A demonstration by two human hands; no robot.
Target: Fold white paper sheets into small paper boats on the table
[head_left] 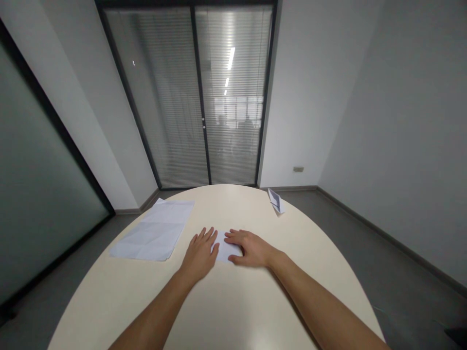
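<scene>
One small white paper [223, 250], partly under left hand [201, 253] and right hand [252, 249] on the table [204, 311]: pressing or smoothing step, by the look of it.
Left hand palm-down, fingers loosely spread at the left edge; right half-curled over the right side, thumb apart (nothing visibly pinched). Next move seems to call for one hand steadying, the other working an edge. Larger white paper [153, 236] lies left, folded piece [276, 200] far right.

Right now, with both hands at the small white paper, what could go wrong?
If the left hand and right hand press unevenly, the small white paper between them might skew or crease. The folded paper sits near the far right edge of the table; a bump could knock it off.
</scene>
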